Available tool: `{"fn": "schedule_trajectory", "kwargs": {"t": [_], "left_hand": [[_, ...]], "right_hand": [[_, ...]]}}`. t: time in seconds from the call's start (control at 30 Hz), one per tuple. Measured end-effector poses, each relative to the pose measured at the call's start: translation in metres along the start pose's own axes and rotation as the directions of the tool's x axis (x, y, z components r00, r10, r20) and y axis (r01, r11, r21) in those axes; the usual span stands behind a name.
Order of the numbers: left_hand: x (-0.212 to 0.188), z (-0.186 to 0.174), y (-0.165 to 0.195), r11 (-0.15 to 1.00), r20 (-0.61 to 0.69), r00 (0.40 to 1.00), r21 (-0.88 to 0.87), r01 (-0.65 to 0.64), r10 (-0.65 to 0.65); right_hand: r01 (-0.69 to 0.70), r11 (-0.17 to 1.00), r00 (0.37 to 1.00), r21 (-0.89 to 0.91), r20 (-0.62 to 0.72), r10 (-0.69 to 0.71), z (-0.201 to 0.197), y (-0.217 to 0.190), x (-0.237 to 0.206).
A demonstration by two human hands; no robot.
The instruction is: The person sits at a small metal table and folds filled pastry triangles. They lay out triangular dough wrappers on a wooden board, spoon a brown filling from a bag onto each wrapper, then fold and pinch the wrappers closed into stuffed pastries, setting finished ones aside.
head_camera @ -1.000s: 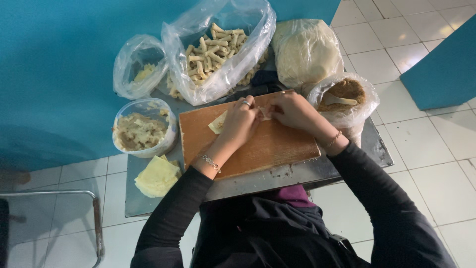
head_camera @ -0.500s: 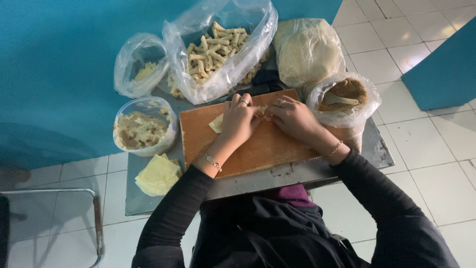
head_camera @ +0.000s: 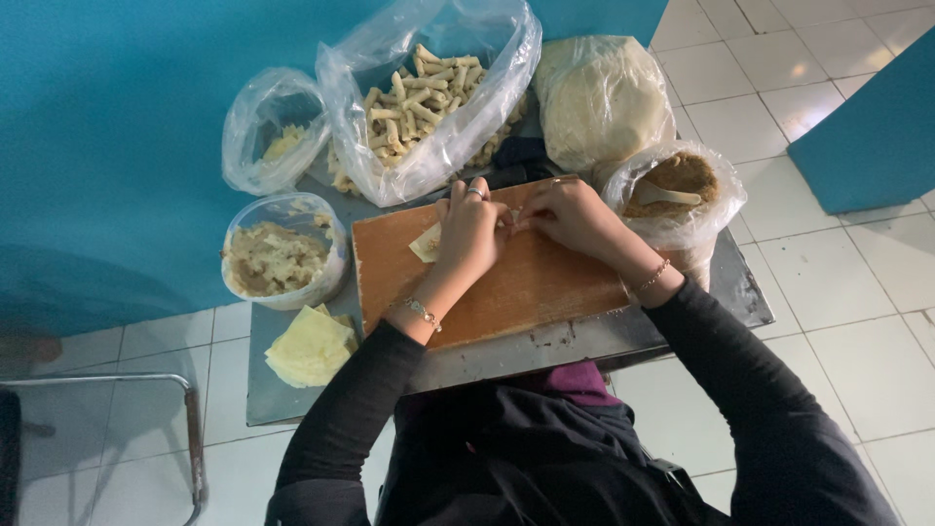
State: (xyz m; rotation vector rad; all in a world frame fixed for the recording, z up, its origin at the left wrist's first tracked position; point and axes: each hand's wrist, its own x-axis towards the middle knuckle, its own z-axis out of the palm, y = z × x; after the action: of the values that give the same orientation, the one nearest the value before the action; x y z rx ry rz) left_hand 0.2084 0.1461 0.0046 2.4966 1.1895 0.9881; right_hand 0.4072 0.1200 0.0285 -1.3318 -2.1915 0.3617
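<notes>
The person's left hand and right hand meet over the far edge of a wooden cutting board, fingers curled together on a pale pastry wrapper whose corner sticks out at 9 o'clock of the left hand. Both grips are pinched shut on that wrapper; what lies inside it is hidden by the fingers. The board rests on a grey metal surface. At 12 o'clock of the hands stands an open plastic bag of rolled pastries. At 9 o'clock sits a plastic tub of filling, with a stack of wrappers below it at 7 o'clock. At 3 o'clock a bag-lined bowl of brown filling holds a spoon.
</notes>
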Motion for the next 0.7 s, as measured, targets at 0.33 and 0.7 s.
{"fn": "schedule_trajectory", "kwargs": {"t": [0.33,0.7], "left_hand": [[0.021,0.006,-0.001,0.97,0.117,0.979,0.201,0.14,-0.166],[-0.001,-0.003,0.014,0.971,-0.008,1.0,0.24,0.021,-0.02]], "right_hand": [[0.134,0.985,0.978,-0.105,-0.145,-0.148,0.002,-0.013,-0.013],[0.203,0.847,0.943,-0.492,-0.134,-0.304,0.01,-0.01,-0.012]]}}
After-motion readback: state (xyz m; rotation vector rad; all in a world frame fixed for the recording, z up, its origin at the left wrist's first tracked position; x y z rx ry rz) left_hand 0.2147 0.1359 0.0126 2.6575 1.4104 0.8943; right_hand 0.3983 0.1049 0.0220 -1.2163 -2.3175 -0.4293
